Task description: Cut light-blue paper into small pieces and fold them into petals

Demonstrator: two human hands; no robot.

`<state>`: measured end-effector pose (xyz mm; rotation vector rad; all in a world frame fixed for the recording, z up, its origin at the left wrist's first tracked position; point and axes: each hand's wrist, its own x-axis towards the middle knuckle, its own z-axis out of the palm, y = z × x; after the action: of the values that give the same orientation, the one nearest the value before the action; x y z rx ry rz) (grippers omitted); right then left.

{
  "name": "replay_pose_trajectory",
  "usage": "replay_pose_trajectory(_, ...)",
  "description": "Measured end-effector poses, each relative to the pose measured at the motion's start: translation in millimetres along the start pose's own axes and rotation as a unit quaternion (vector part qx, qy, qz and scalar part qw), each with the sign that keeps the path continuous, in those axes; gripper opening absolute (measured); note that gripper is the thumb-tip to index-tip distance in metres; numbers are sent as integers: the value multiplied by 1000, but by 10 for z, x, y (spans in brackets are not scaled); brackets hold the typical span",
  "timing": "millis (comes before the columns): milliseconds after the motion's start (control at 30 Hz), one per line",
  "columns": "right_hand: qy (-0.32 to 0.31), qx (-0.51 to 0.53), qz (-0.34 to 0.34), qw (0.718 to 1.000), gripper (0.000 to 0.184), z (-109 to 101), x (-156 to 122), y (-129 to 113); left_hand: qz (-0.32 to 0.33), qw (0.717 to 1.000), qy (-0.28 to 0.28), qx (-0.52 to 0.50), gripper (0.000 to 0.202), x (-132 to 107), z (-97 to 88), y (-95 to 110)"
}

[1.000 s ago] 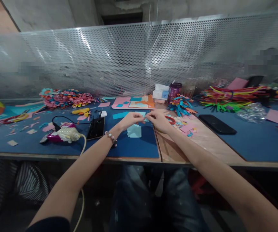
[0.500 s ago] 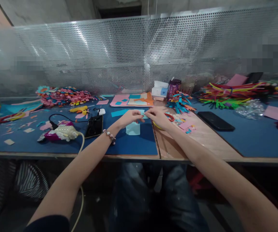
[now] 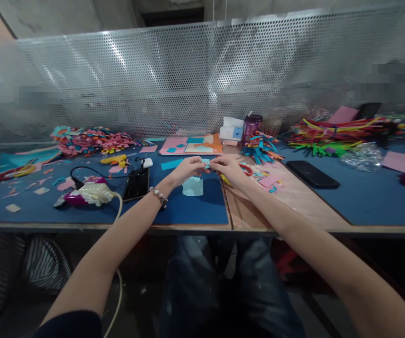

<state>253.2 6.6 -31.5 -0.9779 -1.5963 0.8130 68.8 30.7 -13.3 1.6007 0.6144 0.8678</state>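
Observation:
My left hand (image 3: 187, 169) and my right hand (image 3: 228, 168) meet over the blue mat, fingertips pinched together on a small light-blue paper piece (image 3: 206, 164) held between them. Just below the hands a small stack of light-blue paper squares (image 3: 193, 187) lies on the mat. A beaded bracelet (image 3: 159, 196) sits on my left wrist. Red-handled scissors (image 3: 247, 170) lie right of my right hand, partly hidden by it.
A glue gun (image 3: 89, 193) with its cord and a phone (image 3: 136, 184) lie to the left. Another black phone (image 3: 312, 174) lies to the right. Paper sheets (image 3: 192, 146), a purple jar (image 3: 251, 126), pipe cleaners (image 3: 336, 135) and cut paper shapes (image 3: 95, 140) line the back by a perforated metal screen (image 3: 174, 80).
Both hands have stayed over the paper stack, with the fingertips drawn closer together on the small piece. The view shifted slightly.

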Motion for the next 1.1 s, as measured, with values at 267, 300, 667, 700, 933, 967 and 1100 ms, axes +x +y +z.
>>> replay_pose_trajectory(267, -17, 48, 17, 999, 28, 17, -13, -38, 2, 1000, -13, -16, 24, -11, 6, 8)
replay_pose_trajectory(300, -19, 52, 20, 998, 28, 20, -16, -45, 1, 1000, -13, -16, 24, -9, 6, 8)
replay_pose_trajectory(667, -31, 55, 17, 998, 28, 24, -13, -60, 4, 1000, -6, -19, 22, -21, -20, -3)
replay_pose_trajectory(700, -33, 56, 15, 998, 28, 28, -10, -62, 5, 1000, -6, -19, 22, -28, -20, 0)
replay_pose_trajectory(933, -48, 54, 13, 997, 21, 25, -3, -30, 12, 1000, -11, 0, 24, -57, 2, 21)
replay_pose_trajectory(967, -50, 53, 13, 997, 21, 24, -6, -21, 12, 1000, -14, 5, 24, -62, 3, 23)
replay_pose_trajectory(1100, -54, 48, 9, 997, 21, 25, -16, 21, 7, 999, -24, 34, 24, -78, -2, 31)
